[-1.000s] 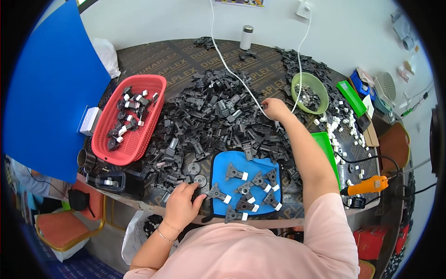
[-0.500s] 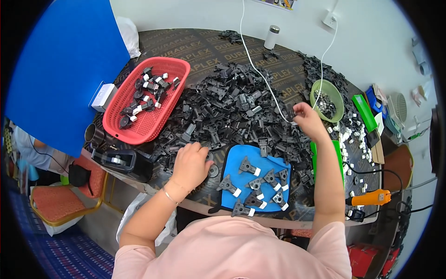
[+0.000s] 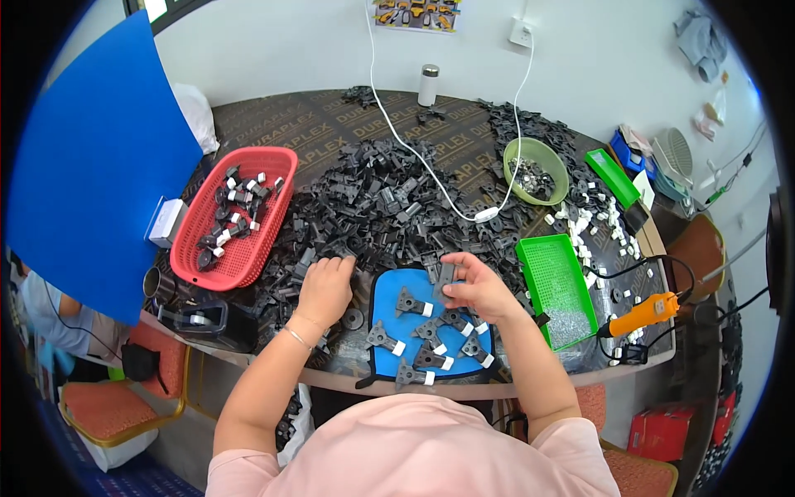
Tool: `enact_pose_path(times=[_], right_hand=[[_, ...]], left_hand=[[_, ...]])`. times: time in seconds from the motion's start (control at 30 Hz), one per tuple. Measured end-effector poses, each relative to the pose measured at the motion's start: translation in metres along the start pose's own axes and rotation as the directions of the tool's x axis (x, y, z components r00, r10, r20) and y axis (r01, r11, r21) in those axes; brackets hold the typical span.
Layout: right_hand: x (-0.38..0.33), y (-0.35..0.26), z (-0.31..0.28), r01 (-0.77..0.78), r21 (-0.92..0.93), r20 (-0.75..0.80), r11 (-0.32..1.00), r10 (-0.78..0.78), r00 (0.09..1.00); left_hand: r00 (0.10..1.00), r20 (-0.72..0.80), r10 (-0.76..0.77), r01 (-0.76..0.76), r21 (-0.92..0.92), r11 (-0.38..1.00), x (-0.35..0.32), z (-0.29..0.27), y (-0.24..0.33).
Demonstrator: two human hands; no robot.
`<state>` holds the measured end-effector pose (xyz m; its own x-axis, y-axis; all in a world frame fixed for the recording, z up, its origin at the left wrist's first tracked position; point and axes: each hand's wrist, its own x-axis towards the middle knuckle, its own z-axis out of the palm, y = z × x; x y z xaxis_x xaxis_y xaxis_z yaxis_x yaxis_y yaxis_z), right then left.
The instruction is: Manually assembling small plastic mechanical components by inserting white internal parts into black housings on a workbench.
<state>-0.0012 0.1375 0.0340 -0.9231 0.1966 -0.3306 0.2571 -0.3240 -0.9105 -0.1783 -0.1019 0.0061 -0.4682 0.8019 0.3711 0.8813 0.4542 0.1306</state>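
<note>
My right hand [image 3: 480, 290] pinches a flat dark grey plastic part [image 3: 445, 280] over the far right corner of the blue mat [image 3: 389, 302]. On that mat lie several black plastic pieces with white ends [image 3: 431, 333]. At the near left edge of the big pile of black plastic parts [image 3: 389, 190], my left hand [image 3: 325, 286] rests with its fingers curled. What those fingers hold, if anything, is hidden. A dark round disc [image 3: 354, 319] lies beside that hand.
A red basket [image 3: 286, 166] with black-and-white pieces stands left, near a black tape dispenser [image 3: 224, 323]. To the right are a green tray [image 3: 530, 248], a pale green bowl [image 3: 512, 170], loose white pieces [image 3: 584, 219] and an orange-handled tool [image 3: 646, 313]. A white cord [image 3: 414, 153] crosses the pile.
My right hand has come from the pile's right side back to the mat, now with a dark grey part. My left hand has stayed by the pile's near edge. The head view has shifted.
</note>
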Motion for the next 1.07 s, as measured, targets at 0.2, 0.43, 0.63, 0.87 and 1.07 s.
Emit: enact_pose_path(times=[0.2, 0.43, 0.63, 0.87, 1.07], right_hand=[[-0.006, 0.01, 0.023, 0.076, 0.025, -0.041, 0.997, -0.075, 0.996], [-0.007, 0.032, 0.057, 0.001, 0.506, 0.277, 0.863, -0.164, 0.947], [-0.026, 0.031, 0.073, -0.12, 0.427, 0.25, 0.896, 0.01, 0.968], [-0.027, 0.034, 0.073, 0.124, 0.208, 0.095, 0.97, -0.146, 0.985], [-0.027, 0.039, 0.074, 0.291, -0.166, 0.143, 0.942, -0.269, 0.952]], left_hand=[[0.889, -0.008, -0.458, 0.395, -0.492, 0.776, -0.011, -0.031, 0.005], [0.974, 0.088, -0.211, 0.145, -0.951, 0.274, -0.037, -0.047, 0.048], [0.988, -0.038, -0.148, 0.022, -0.924, 0.381, -0.043, -0.042, 0.056], [0.827, 0.485, -0.284, 0.247, -0.767, -0.592, -0.042, -0.06, 0.078], [0.852, 0.52, -0.057, 0.413, -0.736, -0.536, -0.059, -0.027, 0.051]])
